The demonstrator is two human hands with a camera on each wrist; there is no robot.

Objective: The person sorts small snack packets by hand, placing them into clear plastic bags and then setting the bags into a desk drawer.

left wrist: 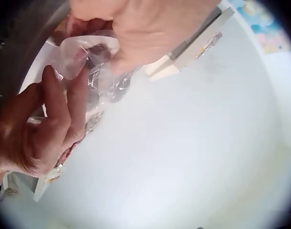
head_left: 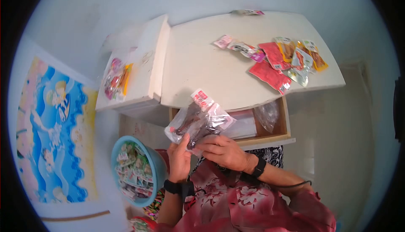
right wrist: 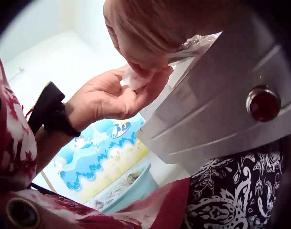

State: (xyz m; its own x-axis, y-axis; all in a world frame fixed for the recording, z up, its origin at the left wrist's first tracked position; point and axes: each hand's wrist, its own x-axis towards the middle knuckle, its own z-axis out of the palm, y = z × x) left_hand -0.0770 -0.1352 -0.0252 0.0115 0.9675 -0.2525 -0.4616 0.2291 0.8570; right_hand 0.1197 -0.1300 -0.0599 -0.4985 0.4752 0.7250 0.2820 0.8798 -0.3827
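Observation:
A clear plastic bag (head_left: 202, 120) with dark pieces inside and a red-and-white label is held over the open drawer. My left hand (head_left: 180, 160) grips its near left edge, thumb lying over the plastic. At the near right edge, the curled fingers of my right hand (head_left: 225, 152) pinch the bag. Close up in the left wrist view, the crinkled plastic (left wrist: 95, 52) stretches between the left hand (left wrist: 145, 28) and the fingers of the right hand (left wrist: 45, 124). In the right wrist view, a whitish bit of the bag (right wrist: 133, 78) shows between both hands.
A wooden drawer (head_left: 270, 138) stands open below the white table (head_left: 202, 63), with plastic bags inside. Several snack packets (head_left: 274, 76) lie at the table's right, others (head_left: 118, 80) on the raised left part. A blue basin (head_left: 156, 168) full of small packets stands lower left.

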